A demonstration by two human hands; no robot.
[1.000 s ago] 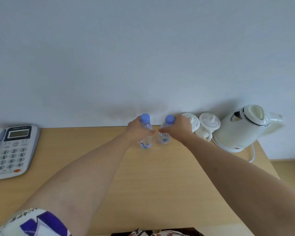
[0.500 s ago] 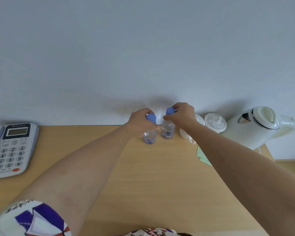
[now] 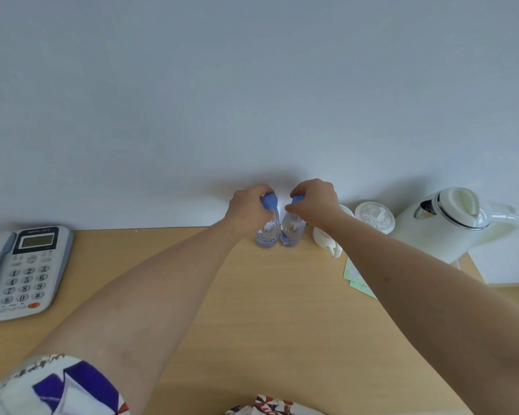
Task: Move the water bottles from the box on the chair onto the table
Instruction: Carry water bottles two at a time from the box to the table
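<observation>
**Light wooden table set against a pale wall**

The light wood-grain table (image 3: pixel 252 295) carries two clear plastic water bottles with blue caps (image 3: pixel 267 235), standing upright and touching at its far edge. At the left lies a grey push-button desk telephone (image 3: pixel 21 271). To the right stand two white lidded ceramic cups (image 3: pixel 372 215), a white electric kettle (image 3: pixel 450 223) and pale green paper sheets (image 3: pixel 355 278) lying flat
</observation>
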